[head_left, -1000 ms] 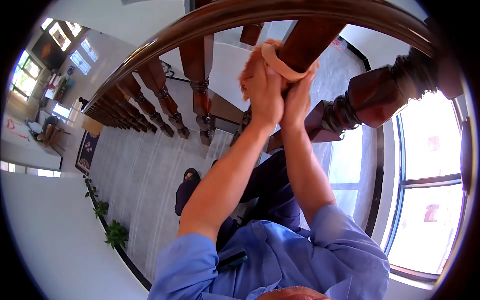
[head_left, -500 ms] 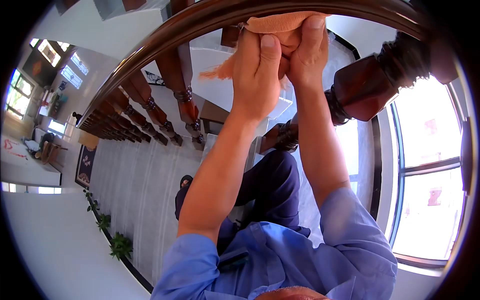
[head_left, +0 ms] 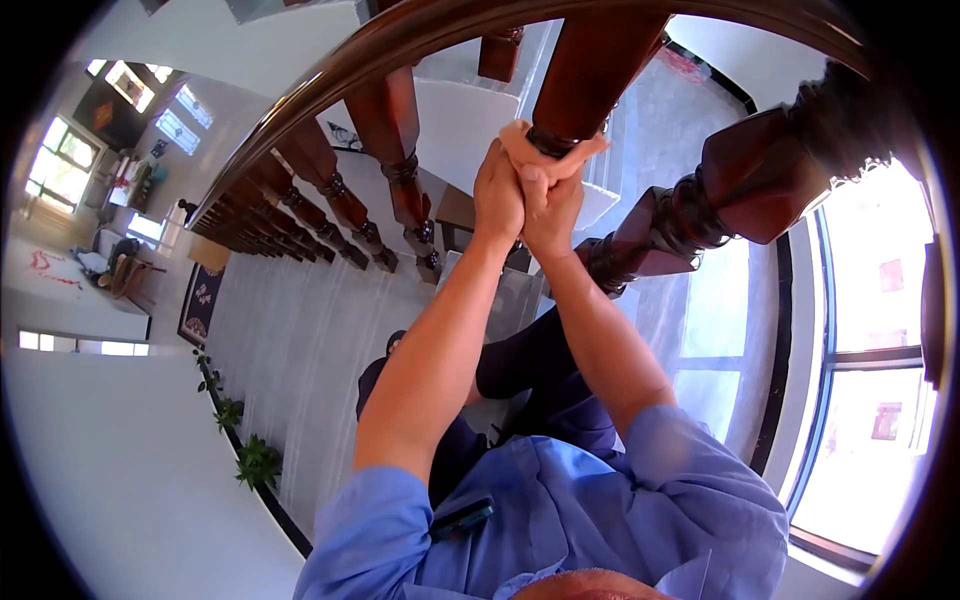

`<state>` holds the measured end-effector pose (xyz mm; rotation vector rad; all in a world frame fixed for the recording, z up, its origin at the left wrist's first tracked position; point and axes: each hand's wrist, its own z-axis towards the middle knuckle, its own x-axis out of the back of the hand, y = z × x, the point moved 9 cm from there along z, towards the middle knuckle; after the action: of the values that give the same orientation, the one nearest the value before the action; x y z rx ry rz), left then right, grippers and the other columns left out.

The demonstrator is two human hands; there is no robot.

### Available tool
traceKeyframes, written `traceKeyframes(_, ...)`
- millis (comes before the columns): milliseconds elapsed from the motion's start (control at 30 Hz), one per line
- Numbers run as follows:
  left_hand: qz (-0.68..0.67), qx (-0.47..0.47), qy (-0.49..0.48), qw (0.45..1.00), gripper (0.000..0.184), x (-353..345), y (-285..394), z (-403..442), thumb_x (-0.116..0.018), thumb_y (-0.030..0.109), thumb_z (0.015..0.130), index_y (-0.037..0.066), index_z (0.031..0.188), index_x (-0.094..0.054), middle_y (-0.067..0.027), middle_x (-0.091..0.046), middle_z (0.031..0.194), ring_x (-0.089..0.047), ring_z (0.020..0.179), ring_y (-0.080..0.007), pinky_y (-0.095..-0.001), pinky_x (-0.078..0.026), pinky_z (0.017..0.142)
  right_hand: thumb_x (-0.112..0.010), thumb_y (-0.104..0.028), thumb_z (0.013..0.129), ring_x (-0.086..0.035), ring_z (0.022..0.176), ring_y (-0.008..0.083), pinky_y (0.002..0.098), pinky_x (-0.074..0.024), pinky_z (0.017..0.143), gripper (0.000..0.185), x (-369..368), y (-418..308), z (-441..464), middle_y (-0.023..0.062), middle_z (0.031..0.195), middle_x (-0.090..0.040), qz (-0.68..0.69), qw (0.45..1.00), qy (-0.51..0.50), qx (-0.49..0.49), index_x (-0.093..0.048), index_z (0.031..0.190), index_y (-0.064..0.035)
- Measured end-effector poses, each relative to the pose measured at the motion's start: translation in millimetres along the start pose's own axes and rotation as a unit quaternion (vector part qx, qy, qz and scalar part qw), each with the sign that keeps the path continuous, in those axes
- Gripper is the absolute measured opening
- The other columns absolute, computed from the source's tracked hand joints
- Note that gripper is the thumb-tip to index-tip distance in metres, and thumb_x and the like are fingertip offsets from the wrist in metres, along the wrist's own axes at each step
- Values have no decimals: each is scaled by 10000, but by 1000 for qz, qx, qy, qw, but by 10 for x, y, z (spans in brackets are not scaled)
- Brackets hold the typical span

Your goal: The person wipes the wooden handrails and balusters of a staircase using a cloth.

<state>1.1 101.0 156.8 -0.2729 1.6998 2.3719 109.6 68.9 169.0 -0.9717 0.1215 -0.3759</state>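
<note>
An orange cloth is wrapped round a dark brown wooden baluster, at the narrow turned part below its square block. My left hand presses the cloth from the left side, its fingers hidden behind the baluster. From the right, my right hand holds the cloth too, thumb up on it and close against my left hand. Both hands are closed round the cloth and post.
A curved wooden handrail runs overhead, with more balusters to the left. A thick turned post stands at the right, near a bright window. Potted plants line the left wall.
Both hands and the cloth went up to the baluster's top under the handrail, then came down to the turned part below the block.
</note>
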Motion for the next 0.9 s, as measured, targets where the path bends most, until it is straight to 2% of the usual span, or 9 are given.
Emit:
traceKeyframes(67, 1, 35, 22, 999, 409, 109, -231, -42, -381, 304, 1058, 27, 1235, -624, -72, -653, 1180, -594, 1079, -163, -315, -472, 954, -705, -344, 920, -591, 1155, 310, 390, -449, 1010, 651, 12, -7, -225, 189, 1263, -587, -51, 995, 40, 78, -425, 1382, 20)
traceKeyframes(300, -112, 191, 38, 974, 335, 249, -1011, -384, -426, 194, 1027, 19, 1192, -659, -63, -667, 1140, -613, 1027, -133, -289, -492, 924, -640, -243, 946, -511, 1290, 422, 439, -396, 1082, 698, -21, 572, -701, 253, 1400, -495, -54, 998, -12, 0, -308, 1491, 40)
traceKeyframes(333, -147, 194, 66, 968, 358, 306, -1215, -466, -429, 282, 1047, 54, 1230, -635, -52, -663, 1164, -626, 1031, -134, -293, -498, 939, -626, -255, 955, -501, 1303, 422, 440, -389, 1089, 701, -55, 645, -751, 254, 1414, -483, -50, 998, -23, -19, -296, 1498, 41)
traceKeyframes(400, -70, 167, 128, 975, 371, 423, -1412, -566, -443, 315, 1046, 65, 1249, -628, -42, -658, 1175, -629, 1037, -139, -298, -500, 937, -611, -283, 962, -540, 1253, 433, 452, -428, 1042, 634, -41, 911, -905, 257, 1349, -536, -41, 999, -9, -20, -375, 1455, 38)
traceKeyframes(533, -161, 225, 44, 960, 392, 380, -1562, -666, -460, 342, 1044, 74, 1292, -602, -30, -646, 1203, -620, 1080, -143, -306, -497, 948, -592, -255, 918, -633, 1017, 456, 456, -487, 886, 439, -71, 1159, -979, 266, 1092, -615, -26, 997, -67, -14, -541, 1243, 36)
traceKeyframes(600, -109, 257, 89, 956, 410, 484, -1742, -696, -464, 353, 1046, 81, 1335, -567, -20, -625, 1246, -605, 1129, -143, -317, -492, 962, -585, -253, 921, -620, 1060, 445, 456, -482, 900, 435, -135, 1421, -1038, 254, 1111, -622, 44, 985, -114, -119, -549, 1245, 35)
traceKeyframes(767, -98, 237, 80, 963, 448, 450, -1697, -764, -502, 317, 1048, 94, 1436, -488, -37, -565, 1354, -578, 1199, -162, -326, -466, 1019, -562, -231, 944, -593, 1139, 427, 435, -459, 965, 398, -70, 1285, -1139, 233, 1154, -632, -13, 992, -75, -103, -576, 1250, 22)
traceKeyframes(867, -53, 116, 84, 988, 385, 455, -1582, -790, -467, 312, 1084, 54, 1364, -523, -71, -609, 1280, -593, 1176, -198, -318, -463, 999, -575, -246, 964, -561, 1207, 410, 449, -434, 1013, 403, -9, 1191, -1141, 225, 1221, -619, -45, 997, -28, -50, -582, 1284, -1)
traceKeyframes(900, -29, 92, 87, 992, 393, 485, -1580, -814, -464, 324, 1087, 49, 1361, -519, -75, -604, 1280, -585, 1180, -195, -318, -458, 999, -591, -241, 959, -555, 1222, 403, 458, -426, 1023, 413, -46, 1433, -1220, 216, 1232, -620, -14, 992, -47, -114, -578, 1295, -1)
